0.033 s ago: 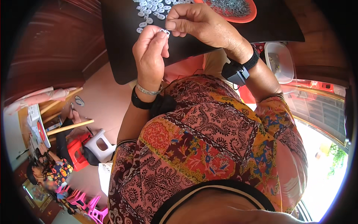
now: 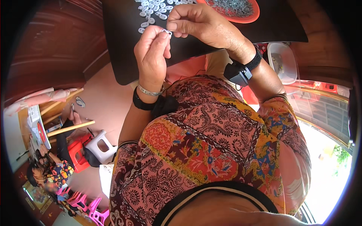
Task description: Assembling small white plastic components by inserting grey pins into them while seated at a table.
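Note:
Between the thumb and fingers of my left hand (image 2: 151,52) is a small white plastic piece with holes (image 2: 169,34), held over the near side of the black table (image 2: 124,52). My right hand (image 2: 205,27) meets it from the right, thumb and forefinger pinched together at its edge. Whatever sits in that pinch is too small and covered to make out. Beyond my hands, many similar oval white plastic pieces (image 2: 154,6) lie loose on the tabletop. At the far right, an orange-red tray (image 2: 256,14) holds a heap of thin grey metal pins or screws (image 2: 237,8).
A clear plastic tub (image 2: 288,64) stands to the right, below table height. On the left are a red stool (image 2: 77,156), a white stool (image 2: 102,147) and pink chairs (image 2: 94,211). Another person (image 2: 56,169) sits there at a wooden table.

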